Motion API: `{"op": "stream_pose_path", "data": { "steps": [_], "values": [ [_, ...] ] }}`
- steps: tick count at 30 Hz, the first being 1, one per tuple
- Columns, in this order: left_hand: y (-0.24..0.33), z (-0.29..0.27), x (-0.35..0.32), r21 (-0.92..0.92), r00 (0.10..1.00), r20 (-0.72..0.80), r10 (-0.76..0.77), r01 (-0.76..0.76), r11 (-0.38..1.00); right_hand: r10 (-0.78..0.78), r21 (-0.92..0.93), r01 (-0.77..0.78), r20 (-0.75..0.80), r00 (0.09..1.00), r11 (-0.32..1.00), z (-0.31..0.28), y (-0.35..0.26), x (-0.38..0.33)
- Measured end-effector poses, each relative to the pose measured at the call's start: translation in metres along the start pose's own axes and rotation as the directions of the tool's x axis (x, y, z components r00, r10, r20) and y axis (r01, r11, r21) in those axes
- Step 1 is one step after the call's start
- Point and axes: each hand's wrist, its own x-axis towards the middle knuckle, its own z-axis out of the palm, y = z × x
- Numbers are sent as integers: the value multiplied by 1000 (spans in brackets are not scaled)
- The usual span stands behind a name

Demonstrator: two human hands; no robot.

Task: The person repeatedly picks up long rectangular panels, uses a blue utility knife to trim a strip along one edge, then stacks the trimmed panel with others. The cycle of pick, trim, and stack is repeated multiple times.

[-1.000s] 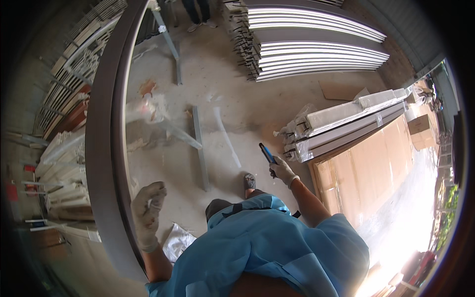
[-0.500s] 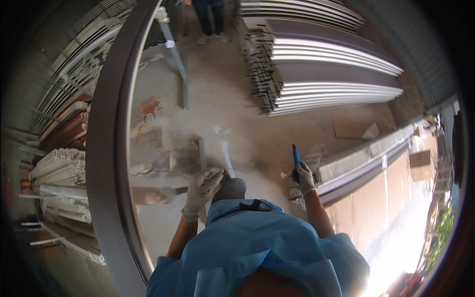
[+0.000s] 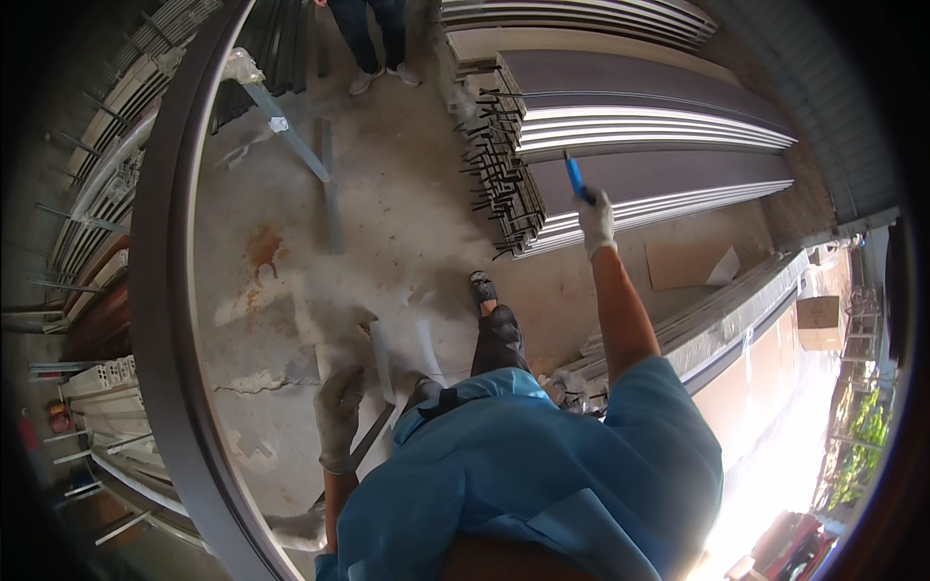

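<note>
The right hand (image 3: 595, 219), its grip clamped on a blue tool (image 3: 574, 178), has swung up to one o'clock over the stacked grey panels (image 3: 659, 145), while the gloved left hand (image 3: 338, 412) has dropped to seven o'clock, fingers loosely apart beside a thin metal strip (image 3: 373, 441).

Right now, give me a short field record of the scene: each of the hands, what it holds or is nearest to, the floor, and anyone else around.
left hand: gloved left hand, low at the person's side, holds nothing visible, nearest a thin grey metal strip on the floor
right hand: gloved right hand, raised, gripping a blue-handled tool
nearest stock: stack of long grey metal profiles beyond the right hand
floor: stained concrete floor
left side: large curved dark metal frame
others: a second person's legs at the top edge
</note>
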Motion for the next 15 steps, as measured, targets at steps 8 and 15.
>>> {"op": "stream_pose_path", "data": {
  "steps": [8, 15],
  "values": [
    [22, 59, 59, -55, 958, -136, -252, 247, 968, -122, -234, 109, -42, 992, 966, 91, -67, 235],
    [62, -8, 55, 32, 789, -566, -239, 311, 950, -232, -441, 222, 32, 972, 870, 127, -81, 301]
  ]
}}
